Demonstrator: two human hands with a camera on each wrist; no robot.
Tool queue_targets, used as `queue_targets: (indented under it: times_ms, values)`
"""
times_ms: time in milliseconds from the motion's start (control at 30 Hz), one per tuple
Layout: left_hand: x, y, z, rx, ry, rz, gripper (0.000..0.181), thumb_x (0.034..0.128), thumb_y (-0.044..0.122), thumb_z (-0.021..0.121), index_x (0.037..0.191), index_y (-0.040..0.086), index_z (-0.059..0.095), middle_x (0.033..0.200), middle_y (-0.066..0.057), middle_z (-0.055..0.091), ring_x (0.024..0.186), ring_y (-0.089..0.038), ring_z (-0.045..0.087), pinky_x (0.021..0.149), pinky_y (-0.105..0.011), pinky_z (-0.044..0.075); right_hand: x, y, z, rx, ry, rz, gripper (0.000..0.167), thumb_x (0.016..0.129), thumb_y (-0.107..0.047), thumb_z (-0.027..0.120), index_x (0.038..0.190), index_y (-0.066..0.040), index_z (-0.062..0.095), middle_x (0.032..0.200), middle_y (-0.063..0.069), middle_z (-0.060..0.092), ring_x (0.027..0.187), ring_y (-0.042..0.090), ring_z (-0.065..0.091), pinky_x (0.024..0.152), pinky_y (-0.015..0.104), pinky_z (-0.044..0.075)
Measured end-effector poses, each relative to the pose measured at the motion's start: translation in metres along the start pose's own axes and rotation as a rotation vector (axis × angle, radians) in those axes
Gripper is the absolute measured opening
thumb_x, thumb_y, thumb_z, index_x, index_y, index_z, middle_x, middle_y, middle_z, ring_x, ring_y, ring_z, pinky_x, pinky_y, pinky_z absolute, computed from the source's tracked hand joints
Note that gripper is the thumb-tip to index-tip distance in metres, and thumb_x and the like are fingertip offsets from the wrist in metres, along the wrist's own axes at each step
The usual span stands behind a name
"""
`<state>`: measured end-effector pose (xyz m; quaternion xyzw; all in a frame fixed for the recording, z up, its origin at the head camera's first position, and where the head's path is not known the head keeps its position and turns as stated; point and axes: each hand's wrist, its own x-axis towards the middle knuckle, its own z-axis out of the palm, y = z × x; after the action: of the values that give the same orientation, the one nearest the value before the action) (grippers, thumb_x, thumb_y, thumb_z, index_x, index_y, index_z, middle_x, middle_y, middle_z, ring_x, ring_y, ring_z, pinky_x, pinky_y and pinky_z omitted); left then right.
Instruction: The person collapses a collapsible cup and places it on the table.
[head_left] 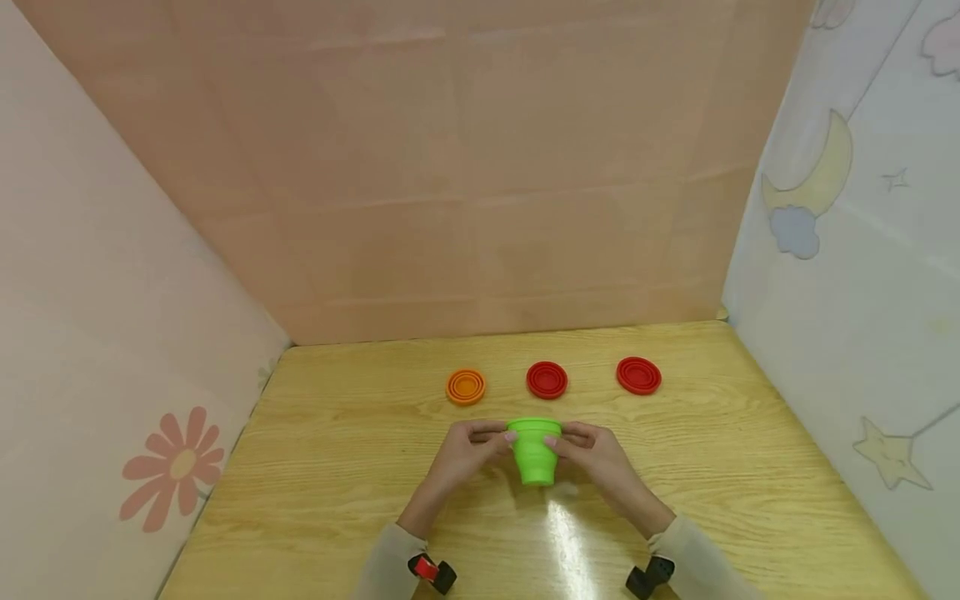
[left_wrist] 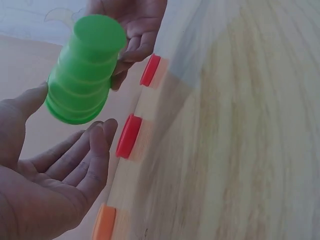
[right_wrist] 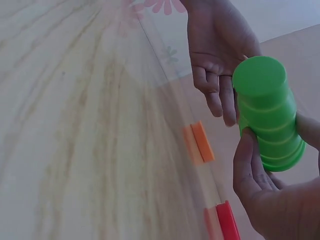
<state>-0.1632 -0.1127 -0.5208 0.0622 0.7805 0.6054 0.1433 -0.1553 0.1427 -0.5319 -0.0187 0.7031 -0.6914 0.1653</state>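
Observation:
A bright green collapsible cup [head_left: 536,457], drawn out to its full stepped height, is held just above the table between both hands, wide rim up and narrow base down. My left hand [head_left: 462,457] holds its left side near the rim, with the thumb in front and the fingers toward the back. On the opposite side my right hand [head_left: 604,462] pinches the cup between thumb and fingers. The cup's base faces the camera in the left wrist view, where the left thumb touches its side and the fingertips lie by the rim. The cup's inside is hidden.
Behind the hands, a flattened orange cup [head_left: 466,387] and two flattened red cups, one in the middle [head_left: 547,380] and one at the right [head_left: 639,376], lie in a row on the wooden table [head_left: 337,467]. Walls enclose the table at the back and both sides.

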Motion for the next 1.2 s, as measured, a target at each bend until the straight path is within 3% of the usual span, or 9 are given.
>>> queue_targets:
  times_ms: [167,333,533,667,867,1000,1200]
  values:
    - [0.001,-0.001,-0.003,-0.039,-0.023,0.021,0.051,0.0945,0.04,0.079,0.134,0.009,0.071,0.128,-0.015,0.075,0.113,-0.025,0.075,0.096,-0.044,0.064,-0.002,0.002,0.0,0.04,-0.054,0.014,0.065,0.101,-0.03,0.071,0.144,0.014,0.051,0.128,0.021,0.073,0.102,0.016,0.076,0.093,0.031,0.064]
    - [0.0,-0.004,-0.003,-0.046,-0.036,0.044,0.045,0.0946,0.034,0.08,0.132,0.01,0.072,0.127,-0.013,0.076,0.116,-0.027,0.074,0.1,-0.04,0.063,-0.004,0.003,0.006,0.083,-0.1,0.016,0.064,0.103,-0.029,0.069,0.144,0.015,0.05,0.128,0.018,0.072,0.105,0.017,0.075,0.094,0.031,0.064]
    - [0.001,-0.006,-0.003,-0.047,-0.033,0.049,0.036,0.0945,0.033,0.08,0.121,0.009,0.077,0.119,-0.011,0.079,0.107,-0.018,0.077,0.095,-0.034,0.064,-0.003,0.004,0.007,0.097,-0.131,0.042,0.064,0.104,-0.033,0.066,0.142,0.017,0.051,0.124,0.016,0.074,0.104,0.018,0.076,0.094,0.032,0.064]
    - [0.002,-0.006,-0.004,-0.071,-0.04,0.048,0.033,0.0946,0.031,0.08,0.115,0.006,0.079,0.111,-0.013,0.081,0.098,-0.014,0.078,0.092,-0.036,0.064,-0.001,0.004,0.003,0.056,-0.126,0.045,0.062,0.105,-0.035,0.065,0.141,0.014,0.054,0.124,0.017,0.074,0.102,0.021,0.077,0.093,0.032,0.064]
    - [0.003,-0.008,-0.006,-0.178,-0.074,0.029,0.034,0.0963,0.027,0.078,0.117,0.0,0.077,0.105,-0.014,0.082,0.092,-0.013,0.079,0.094,-0.044,0.065,0.001,-0.001,-0.005,-0.013,-0.08,-0.005,0.058,0.106,-0.037,0.063,0.143,0.007,0.057,0.132,0.019,0.072,0.109,0.02,0.076,0.099,0.033,0.063]
    - [0.002,-0.01,-0.007,-0.266,-0.109,0.024,0.035,0.0997,0.025,0.074,0.121,-0.003,0.075,0.108,-0.015,0.081,0.095,-0.017,0.08,0.096,-0.05,0.064,0.004,-0.007,-0.008,0.04,-0.098,-0.034,0.057,0.107,-0.033,0.062,0.144,0.011,0.054,0.134,0.019,0.07,0.112,0.016,0.075,0.103,0.036,0.062]
    - [0.002,-0.012,-0.008,-0.336,-0.12,-0.002,0.039,0.1033,0.023,0.069,0.126,-0.008,0.071,0.115,-0.017,0.079,0.095,-0.016,0.079,0.09,-0.041,0.066,0.008,-0.012,-0.006,0.09,-0.146,-0.053,0.055,0.107,-0.028,0.063,0.142,0.013,0.054,0.129,0.007,0.073,0.109,0.013,0.075,0.103,0.038,0.062]
